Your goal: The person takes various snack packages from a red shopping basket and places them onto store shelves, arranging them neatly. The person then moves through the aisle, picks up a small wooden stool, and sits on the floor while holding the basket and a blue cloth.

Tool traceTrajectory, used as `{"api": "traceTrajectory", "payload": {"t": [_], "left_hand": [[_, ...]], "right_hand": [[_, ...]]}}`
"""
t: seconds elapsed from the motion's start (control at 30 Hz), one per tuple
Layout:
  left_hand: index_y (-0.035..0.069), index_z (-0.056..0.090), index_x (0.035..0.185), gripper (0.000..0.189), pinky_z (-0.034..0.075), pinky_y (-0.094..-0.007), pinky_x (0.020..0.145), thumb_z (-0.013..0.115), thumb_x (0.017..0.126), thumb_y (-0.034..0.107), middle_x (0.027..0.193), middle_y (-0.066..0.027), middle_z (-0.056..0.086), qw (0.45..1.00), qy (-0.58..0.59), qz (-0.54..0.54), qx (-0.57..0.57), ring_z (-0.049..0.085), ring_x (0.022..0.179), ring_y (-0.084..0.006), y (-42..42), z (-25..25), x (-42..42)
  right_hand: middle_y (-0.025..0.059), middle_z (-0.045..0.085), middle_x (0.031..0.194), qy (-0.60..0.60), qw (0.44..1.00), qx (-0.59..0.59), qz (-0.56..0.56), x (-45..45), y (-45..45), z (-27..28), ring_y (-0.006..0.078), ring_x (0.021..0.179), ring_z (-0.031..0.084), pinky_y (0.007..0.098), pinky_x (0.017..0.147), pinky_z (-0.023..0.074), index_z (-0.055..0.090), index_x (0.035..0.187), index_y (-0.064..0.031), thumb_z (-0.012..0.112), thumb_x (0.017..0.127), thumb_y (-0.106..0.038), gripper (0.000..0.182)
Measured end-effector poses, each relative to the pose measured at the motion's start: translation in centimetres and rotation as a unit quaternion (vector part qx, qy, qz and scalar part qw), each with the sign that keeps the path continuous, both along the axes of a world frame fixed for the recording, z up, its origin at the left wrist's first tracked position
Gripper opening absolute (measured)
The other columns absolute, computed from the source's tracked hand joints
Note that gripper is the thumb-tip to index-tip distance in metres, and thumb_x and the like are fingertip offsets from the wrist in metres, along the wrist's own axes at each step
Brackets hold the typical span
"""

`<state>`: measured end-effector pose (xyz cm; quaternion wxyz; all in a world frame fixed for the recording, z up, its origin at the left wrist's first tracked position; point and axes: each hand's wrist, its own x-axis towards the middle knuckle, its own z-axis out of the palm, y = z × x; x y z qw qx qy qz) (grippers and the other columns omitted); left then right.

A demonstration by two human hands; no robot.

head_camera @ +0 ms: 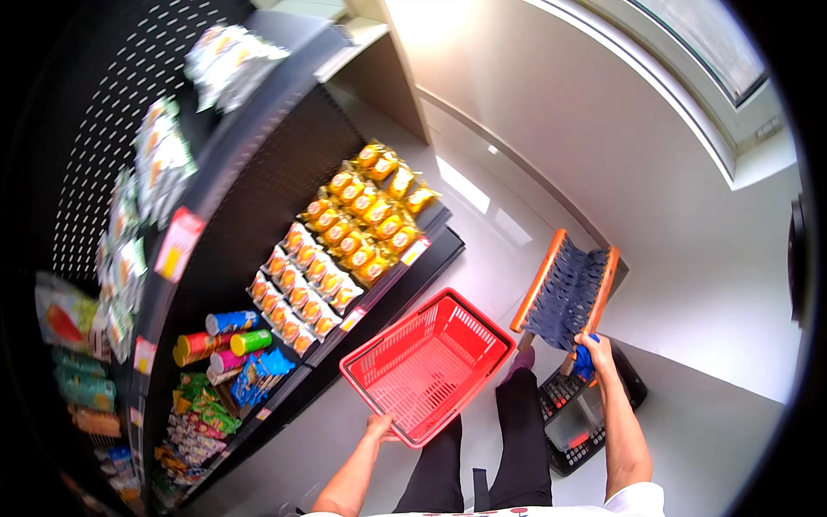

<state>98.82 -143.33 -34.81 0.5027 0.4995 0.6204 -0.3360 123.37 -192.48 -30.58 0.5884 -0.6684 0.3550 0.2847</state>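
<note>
My left hand (381,426) grips the near rim of a red plastic shopping basket (429,368), which has slotted walls and nothing in it. At the right, my right hand (596,352) is closed on a folding stool (568,291) with orange-brown wooden bars and a dark woven seat. Something blue (586,363) is also at that hand; whether it is part of the stool or a separate thing, I cannot tell. Below the stool, a black basket or crate (577,452) with a clear panel and red parts stands on the floor, partly hidden by my right arm.
At the left, a dark shelf unit (413,255) carries rows of yellow-wrapped snacks (368,226), white-wrapped snacks (303,291), snack canisters (232,322) and bags (207,404). A higher shelf holds more packets (161,161). A pale wall (549,116) rises at the right.
</note>
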Motion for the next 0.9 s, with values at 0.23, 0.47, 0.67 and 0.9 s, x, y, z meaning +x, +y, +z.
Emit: {"api": "traceTrajectory", "payload": {"t": [0.23, 0.47, 0.67, 0.9], "left_hand": [[-0.005, 0.057, 0.110, 0.040, 0.060, -0.0586, 0.072, 0.066, 0.076, 0.013, 0.095, -0.0197, 0.065, 0.997, -0.016, 0.068, 0.041, 0.069, 0.085, -0.0360, 3.3, 1.8, -8.6], [-0.007, 0.055, 0.112, 0.039, 0.060, -0.0594, 0.073, 0.068, 0.083, 0.015, 0.106, -0.0219, 0.061, 0.985, 0.005, 0.160, 0.066, 0.066, 0.092, -0.0377, 4.7, 4.2, -18.2], [-0.003, 0.047, 0.124, 0.053, 0.058, -0.0609, 0.076, 0.067, 0.079, 0.015, 0.108, -0.0237, 0.060, 0.958, -0.004, 0.282, 0.047, 0.066, 0.093, -0.0403, 4.9, 6.5, -27.9], [0.003, 0.053, 0.118, 0.050, 0.059, -0.0597, 0.074, 0.066, 0.071, 0.012, 0.105, -0.0205, 0.063, 0.906, 0.015, 0.416, 0.082, 0.067, 0.090, -0.0388, 2.9, 9.2, -39.4]], "right_hand": [[0.0073, 0.065, 0.073, -0.019, 0.999, -0.030, 0.018, -7.6, 5.1, 6.9, 0.0151, 0.060, 0.062, 0.0278, 0.055, 0.0510, 0.067, 0.086, 0.0003, 0.072, 0.077, -0.022, 0.025], [0.0056, 0.062, 0.072, -0.026, 0.993, -0.065, 0.097, -14.4, 10.1, 11.5, 0.0158, 0.059, 0.060, 0.0284, 0.055, 0.0503, 0.066, 0.087, -0.0034, 0.070, 0.077, -0.028, 0.026], [0.0068, 0.062, 0.070, -0.004, 0.991, -0.028, 0.134, -17.8, 13.2, 10.1, 0.0175, 0.055, 0.060, 0.0300, 0.051, 0.0505, 0.064, 0.085, -0.0023, 0.071, 0.076, -0.025, 0.025], [0.0066, 0.058, 0.066, -0.003, 0.989, 0.025, 0.149, -22.6, 16.1, 9.9, 0.0200, 0.052, 0.060, 0.0319, 0.051, 0.0517, 0.063, 0.085, -0.0020, 0.073, 0.077, -0.026, 0.027]]}}
